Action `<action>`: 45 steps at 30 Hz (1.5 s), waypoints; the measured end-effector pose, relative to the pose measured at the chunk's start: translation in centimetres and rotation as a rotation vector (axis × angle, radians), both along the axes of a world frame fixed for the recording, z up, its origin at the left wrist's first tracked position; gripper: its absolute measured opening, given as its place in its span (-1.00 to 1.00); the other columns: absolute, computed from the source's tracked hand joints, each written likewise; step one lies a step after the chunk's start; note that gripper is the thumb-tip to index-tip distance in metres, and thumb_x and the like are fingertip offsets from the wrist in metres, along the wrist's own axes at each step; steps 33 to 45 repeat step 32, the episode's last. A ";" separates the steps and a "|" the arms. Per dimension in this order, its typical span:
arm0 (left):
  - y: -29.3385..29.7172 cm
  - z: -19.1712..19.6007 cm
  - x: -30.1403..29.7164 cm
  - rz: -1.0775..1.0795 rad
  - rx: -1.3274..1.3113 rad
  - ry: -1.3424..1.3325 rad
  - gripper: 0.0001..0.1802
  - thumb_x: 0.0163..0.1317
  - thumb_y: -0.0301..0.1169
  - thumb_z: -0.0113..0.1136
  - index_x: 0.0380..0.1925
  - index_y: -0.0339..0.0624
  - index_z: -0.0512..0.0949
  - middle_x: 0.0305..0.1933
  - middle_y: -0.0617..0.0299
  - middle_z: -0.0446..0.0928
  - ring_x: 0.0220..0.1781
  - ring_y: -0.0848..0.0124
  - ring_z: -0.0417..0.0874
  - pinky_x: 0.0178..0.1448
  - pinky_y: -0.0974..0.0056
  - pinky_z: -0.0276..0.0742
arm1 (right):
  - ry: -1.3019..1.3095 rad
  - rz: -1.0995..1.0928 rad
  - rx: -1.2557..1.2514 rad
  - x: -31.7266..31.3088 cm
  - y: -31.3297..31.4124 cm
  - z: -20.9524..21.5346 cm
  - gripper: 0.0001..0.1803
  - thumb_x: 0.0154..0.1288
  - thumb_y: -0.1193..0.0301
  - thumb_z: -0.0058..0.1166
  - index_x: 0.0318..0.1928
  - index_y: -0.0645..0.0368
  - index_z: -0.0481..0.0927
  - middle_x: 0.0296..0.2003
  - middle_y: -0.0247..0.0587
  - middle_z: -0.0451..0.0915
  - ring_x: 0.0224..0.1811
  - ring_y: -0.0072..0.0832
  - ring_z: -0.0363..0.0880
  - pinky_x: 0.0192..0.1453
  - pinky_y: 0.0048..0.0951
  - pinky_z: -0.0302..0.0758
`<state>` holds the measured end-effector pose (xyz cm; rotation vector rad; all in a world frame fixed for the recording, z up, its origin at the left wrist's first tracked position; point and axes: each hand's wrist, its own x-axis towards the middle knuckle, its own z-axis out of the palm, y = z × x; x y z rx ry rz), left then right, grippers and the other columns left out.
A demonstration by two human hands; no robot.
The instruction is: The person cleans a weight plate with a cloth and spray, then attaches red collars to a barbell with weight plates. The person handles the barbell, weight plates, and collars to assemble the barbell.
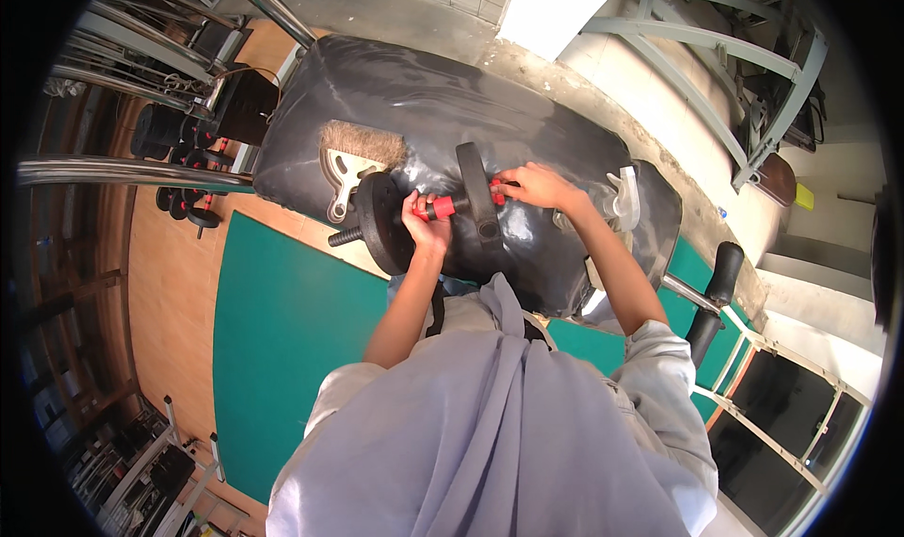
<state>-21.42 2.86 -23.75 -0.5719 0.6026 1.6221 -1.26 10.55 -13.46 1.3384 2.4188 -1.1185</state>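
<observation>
dumbbell (428, 207) on black bench (377, 94), bar axis left-right | my left hand (426, 228) wrapped shut on red grip between plates | right hand (532, 185) pinched at red collar (497, 192) beyond right plate (478, 207), nearer that end | brush (363, 143) behind, apart

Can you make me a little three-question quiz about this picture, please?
1. True or false: both hands hold the dumbbell.
2. What does the dumbbell rest on: A) mat, B) bench, C) stairs?
3. What colour is the dumbbell's handle?

Key
1. True: the left hand grips the handle and the right hand is at its other end.
2. B
3. Red
</observation>
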 end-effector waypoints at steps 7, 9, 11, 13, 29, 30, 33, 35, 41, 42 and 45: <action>-0.5 0.4 -0.2 0.032 -0.007 -0.037 -0.71 0.17 -0.39 0.04 -0.66 0.00 0.20 -0.68 0.38 0.19 -0.46 0.44 0.34 -0.08 0.26 0.41 | -0.142 0.041 0.109 -0.6 -1.4 0.2 -0.57 0.39 0.05 -0.25 -0.17 0.07 0.58 -0.45 0.03 0.61 -0.27 0.01 0.56 -0.12 -0.06 0.44; -0.5 0.5 0.0 0.013 0.032 -0.001 -0.70 0.17 -0.39 0.05 -0.66 0.00 0.20 -0.68 0.38 0.18 -0.46 0.44 0.33 -0.09 0.26 0.40 | -0.153 0.039 0.107 -0.6 -1.1 0.3 -0.53 0.39 0.01 -0.28 -0.24 0.06 0.60 -0.43 -0.01 0.62 -0.27 -0.01 0.58 -0.12 -0.09 0.46; -0.6 0.4 -0.1 -0.004 0.028 0.022 -0.70 0.16 -0.39 0.05 -0.68 0.01 0.19 -0.69 0.39 0.18 -0.46 0.45 0.33 -0.08 0.26 0.40 | -0.147 0.026 0.084 -0.7 -1.2 0.1 -0.53 0.39 0.01 -0.29 -0.21 0.04 0.61 -0.41 -0.01 0.63 -0.25 0.00 0.57 -0.10 -0.08 0.45; -0.6 0.1 0.0 -0.014 0.062 0.049 -0.68 0.14 -0.39 0.05 -0.71 0.03 0.19 -0.70 0.41 0.18 -0.46 0.45 0.33 -0.04 0.25 0.39 | -0.156 0.014 0.033 -0.5 -1.2 -0.3 -0.53 0.39 0.01 -0.29 -0.18 0.02 0.62 -0.39 0.01 0.62 -0.23 0.00 0.57 -0.07 -0.08 0.44; -1.5 -0.6 -0.2 -0.017 0.008 -0.009 -0.72 0.14 -0.30 0.18 -0.62 0.03 0.29 -0.63 0.38 0.36 -0.42 0.41 0.47 -0.14 0.29 0.46 | -0.162 -0.056 0.108 -1.0 -3.3 -0.9 -0.50 0.38 0.00 -0.33 -0.17 0.03 0.64 -0.37 0.07 0.63 -0.22 0.03 0.58 -0.02 -0.08 0.45; -2.0 -1.2 -0.6 -0.049 0.025 -0.035 -0.72 0.13 -0.31 0.18 -0.64 0.03 0.29 -0.64 0.37 0.37 -0.44 0.42 0.47 -0.17 0.28 0.47 | -0.142 -0.058 0.195 -0.9 -4.0 -1.1 -0.49 0.38 0.00 -0.32 -0.17 0.04 0.64 -0.36 0.10 0.63 -0.21 0.04 0.59 -0.01 -0.09 0.46; -3.0 -2.4 -1.2 -0.109 0.113 -0.058 -0.75 0.14 -0.30 0.16 -0.62 -0.01 0.32 -0.67 0.34 0.34 -0.41 0.36 0.48 -0.08 0.22 0.44 | -0.138 -0.056 0.204 -1.2 -4.9 -1.7 -0.42 0.32 -0.10 -0.25 -0.06 0.09 0.61 -0.37 0.20 0.61 -0.16 0.00 0.60 0.07 -0.18 0.46; -3.0 -2.4 -1.2 -0.109 0.113 -0.058 -0.75 0.14 -0.30 0.16 -0.62 -0.01 0.32 -0.67 0.34 0.34 -0.41 0.36 0.48 -0.08 0.22 0.44 | -0.138 -0.056 0.204 -1.2 -4.9 -1.7 -0.42 0.32 -0.10 -0.25 -0.06 0.09 0.61 -0.37 0.20 0.61 -0.16 0.00 0.60 0.07 -0.18 0.46; -3.0 -2.4 -1.2 -0.109 0.113 -0.058 -0.75 0.14 -0.30 0.16 -0.62 -0.01 0.32 -0.67 0.34 0.34 -0.41 0.36 0.48 -0.08 0.22 0.44 | -0.138 -0.056 0.204 -1.2 -4.9 -1.7 -0.42 0.32 -0.10 -0.25 -0.06 0.09 0.61 -0.37 0.20 0.61 -0.16 0.00 0.60 0.07 -0.18 0.46; -3.0 -2.4 -1.2 -0.109 0.113 -0.058 -0.75 0.14 -0.30 0.16 -0.62 -0.01 0.32 -0.67 0.34 0.34 -0.41 0.36 0.48 -0.08 0.22 0.44 | -0.138 -0.056 0.204 -1.2 -4.9 -1.7 -0.42 0.32 -0.10 -0.25 -0.06 0.09 0.61 -0.37 0.20 0.61 -0.16 0.00 0.60 0.07 -0.18 0.46; -3.0 -2.4 -1.2 -0.109 0.113 -0.058 -0.75 0.14 -0.30 0.16 -0.62 -0.01 0.32 -0.67 0.34 0.34 -0.41 0.36 0.48 -0.08 0.22 0.44 | -0.138 -0.056 0.204 -1.2 -4.9 -1.7 -0.42 0.32 -0.10 -0.25 -0.06 0.09 0.61 -0.37 0.20 0.61 -0.16 0.00 0.60 0.07 -0.18 0.46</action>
